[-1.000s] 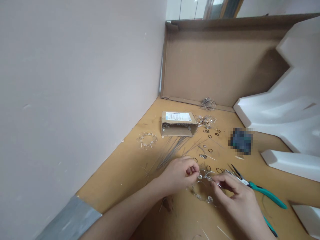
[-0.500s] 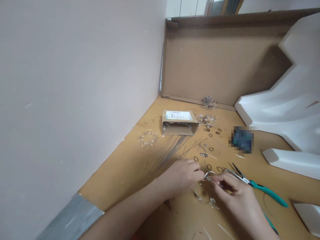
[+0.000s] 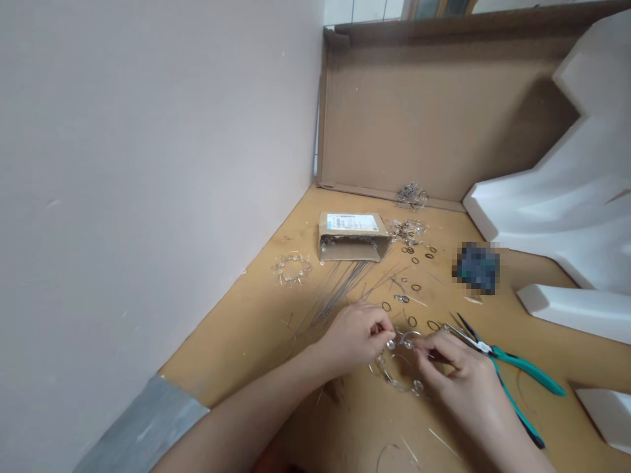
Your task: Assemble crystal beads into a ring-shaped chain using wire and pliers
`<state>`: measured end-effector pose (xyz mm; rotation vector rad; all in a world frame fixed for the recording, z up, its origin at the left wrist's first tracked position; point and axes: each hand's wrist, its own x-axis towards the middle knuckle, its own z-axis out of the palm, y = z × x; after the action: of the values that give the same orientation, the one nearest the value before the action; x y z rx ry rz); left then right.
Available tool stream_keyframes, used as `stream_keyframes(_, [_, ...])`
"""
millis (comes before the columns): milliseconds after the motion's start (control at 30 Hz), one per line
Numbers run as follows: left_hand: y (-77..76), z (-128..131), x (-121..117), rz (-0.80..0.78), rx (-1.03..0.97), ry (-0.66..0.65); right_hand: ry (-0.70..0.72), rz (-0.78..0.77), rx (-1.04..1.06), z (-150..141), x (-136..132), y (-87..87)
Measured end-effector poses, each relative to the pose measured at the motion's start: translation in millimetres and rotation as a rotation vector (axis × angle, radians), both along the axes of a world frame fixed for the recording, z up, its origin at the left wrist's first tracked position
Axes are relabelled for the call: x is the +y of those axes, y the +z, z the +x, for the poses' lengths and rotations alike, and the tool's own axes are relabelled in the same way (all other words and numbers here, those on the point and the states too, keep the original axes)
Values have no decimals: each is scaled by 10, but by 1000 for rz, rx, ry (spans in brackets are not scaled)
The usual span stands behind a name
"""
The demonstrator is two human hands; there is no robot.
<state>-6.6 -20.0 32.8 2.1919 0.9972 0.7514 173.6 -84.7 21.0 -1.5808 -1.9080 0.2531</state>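
We pinch the wire ring (image 3: 389, 380) at its far edge, left hand (image 3: 362, 332) and right hand (image 3: 458, 371) each closed on it beside a clear bead (image 3: 391, 343). It sits between our hands, near the pliers (image 3: 493, 351). It looks light, springy and easily bent; beads may slip, so we best grip the wire beside them, gently.

The left hand (image 3: 357, 332) and right hand (image 3: 466, 368) are bare, like the tapering forearms (image 3: 256, 407).
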Motion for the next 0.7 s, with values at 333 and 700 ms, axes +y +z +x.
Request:
stream_keyframes(333, [-92,52,-17,-218,-169,115,-44,3,8,-10,6,-14])
stream_keyframes(700, [11,39,-46,-201,-105,108,-73,18,-7,-42,-25,9])
